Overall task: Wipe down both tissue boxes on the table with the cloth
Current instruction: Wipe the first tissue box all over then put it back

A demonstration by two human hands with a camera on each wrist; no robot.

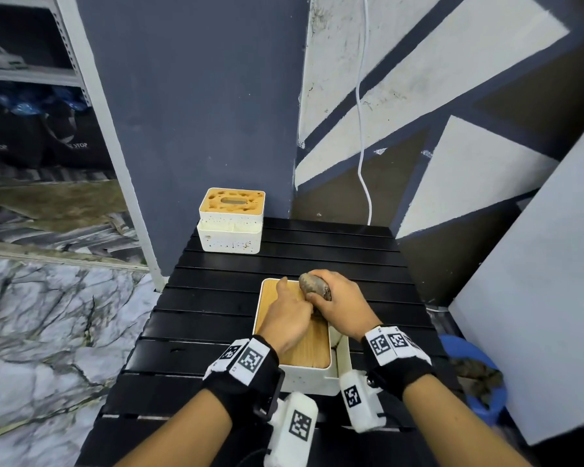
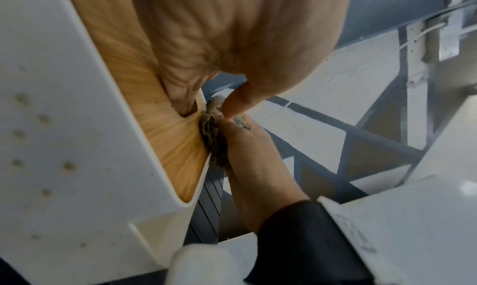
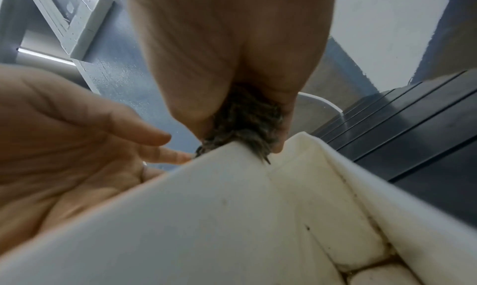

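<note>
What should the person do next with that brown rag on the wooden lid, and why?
Probably drag the cloth toward the body along the near tissue box. The right hand grips the cloth at the lid's far end, the left hand rests flat on the lid to steady it, and the near stretch of wood lies uncovered. The far tissue box looks stained and comes after.

We saw a black slatted surface (image 1: 317, 261) standing against a dark blue wall (image 1: 189, 96). A white cable (image 1: 361, 129) hung down a wall painted with white and brown shapes (image 1: 469, 106). A grey metal shelf (image 1: 24, 74) stood at the far left over marble-patterned floor (image 1: 48, 315). A blue bowl (image 1: 466, 348) sat just beside the surface's right edge.
</note>
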